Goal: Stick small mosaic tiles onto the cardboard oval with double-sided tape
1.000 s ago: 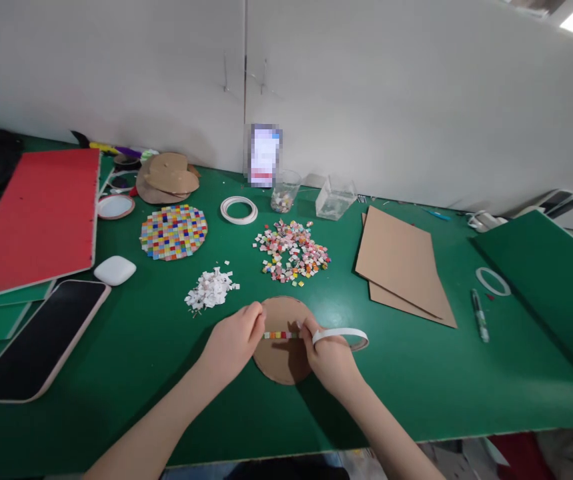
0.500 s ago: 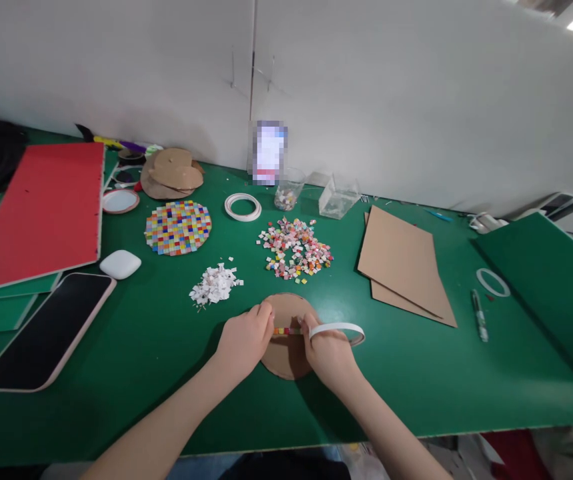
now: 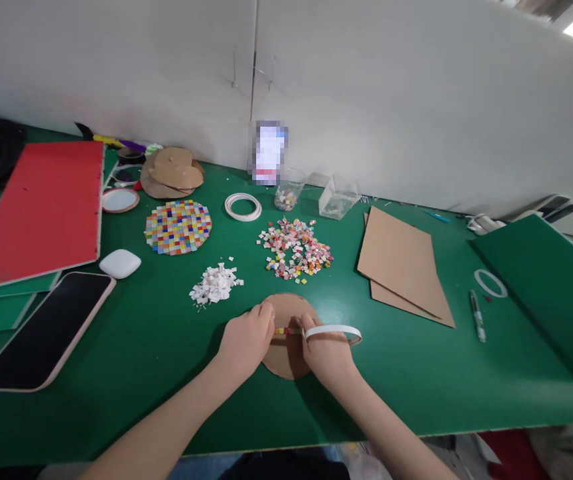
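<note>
A round cardboard disc lies on the green table near the front edge. A short row of coloured mosaic tiles crosses its middle. My left hand rests on the disc's left side, fingers curled and pressing at the row's left end. On the disc's right side, my right hand pinches at the row's right end. A white tape roll hangs around its fingers.
Behind the disc lie a heap of coloured tiles, a pile of white paper bits, a finished mosaic disc and another tape roll. Cardboard sheets and a pen are right; a phone and red board left.
My two hands have drawn closer together along the tile row, so less of the row shows between them. The view has shifted slightly.
</note>
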### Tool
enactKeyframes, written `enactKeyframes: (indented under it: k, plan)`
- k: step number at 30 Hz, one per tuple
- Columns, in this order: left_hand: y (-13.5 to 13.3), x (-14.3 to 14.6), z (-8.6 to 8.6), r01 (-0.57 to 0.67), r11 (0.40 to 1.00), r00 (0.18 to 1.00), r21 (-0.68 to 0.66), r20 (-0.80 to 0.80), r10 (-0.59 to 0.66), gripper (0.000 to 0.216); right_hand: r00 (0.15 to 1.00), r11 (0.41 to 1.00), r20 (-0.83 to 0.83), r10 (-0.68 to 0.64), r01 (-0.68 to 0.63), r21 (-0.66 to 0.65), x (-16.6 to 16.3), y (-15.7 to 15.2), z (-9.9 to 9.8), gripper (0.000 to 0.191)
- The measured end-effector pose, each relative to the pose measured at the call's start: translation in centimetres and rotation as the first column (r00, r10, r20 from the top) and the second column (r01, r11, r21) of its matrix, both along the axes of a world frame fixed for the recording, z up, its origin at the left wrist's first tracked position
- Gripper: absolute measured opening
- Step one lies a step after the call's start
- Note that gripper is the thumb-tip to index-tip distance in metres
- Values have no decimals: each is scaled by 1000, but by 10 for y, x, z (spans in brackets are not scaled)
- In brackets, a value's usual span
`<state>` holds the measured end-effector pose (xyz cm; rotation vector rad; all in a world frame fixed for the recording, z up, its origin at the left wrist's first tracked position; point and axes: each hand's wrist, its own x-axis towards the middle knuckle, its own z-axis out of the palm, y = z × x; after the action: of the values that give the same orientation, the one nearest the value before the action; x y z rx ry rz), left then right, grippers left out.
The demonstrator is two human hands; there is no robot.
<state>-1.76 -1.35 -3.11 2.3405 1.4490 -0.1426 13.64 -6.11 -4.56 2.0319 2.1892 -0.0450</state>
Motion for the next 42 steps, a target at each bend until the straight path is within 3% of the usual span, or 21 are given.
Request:
enactKeyframes:
  k: [13, 24, 34, 42]
  plan:
    - [-2, 5, -3, -5, 999, 1000, 43, -8, 6, 25, 995, 997, -77, 56, -61, -52, 4, 3, -3, 12]
    - [-1, 0, -7, -22, 998, 1000, 64, 14, 21, 23, 956, 997, -291, -43, 23, -71, 26, 9, 7, 30]
    - [-1, -4, -4, -87, 995, 994, 44, 70, 84, 22, 944, 992, -319, -86, 112, 65, 27, 1, -11, 28]
    - [-12, 10, -10, -85, 979, 990, 185, -93, 104, 28, 941, 974, -334, -44, 115, 195, 11, -5, -21, 27]
